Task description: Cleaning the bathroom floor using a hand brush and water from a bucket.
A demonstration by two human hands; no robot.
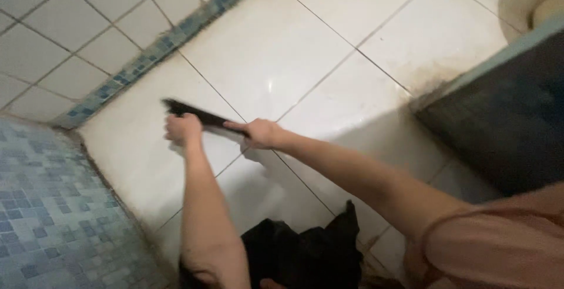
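The dark strip [197,114], a long, thin, flat black thing too blurred to name more closely, is held out over the white floor tiles [264,59], slanting from upper left to lower right between both hands. The left hand [183,130] is closed in a fist around it near its far end, and the right hand [261,133] pinches or presses its nearer end, fingers stretched along it; neither hand is spread wide. Both forearms reach forward and down from the person, who wears a pink sleeve [499,242]. The work in hand seems to be drawing the strip taut or scraping it across the glossy tile, just beside a grout line; whether it touches the floor cannot be told. The next move likely calls for a steady two-handed grip, since the tile looks wet and slick. To the left lies a band of small blue mosaic tiles [53,218] and a blue tiled border [147,54] at the foot of the wall. A dark mat [505,118] sits at the right, with grime at its edge. Black cloth [305,254] bunches below the arms.
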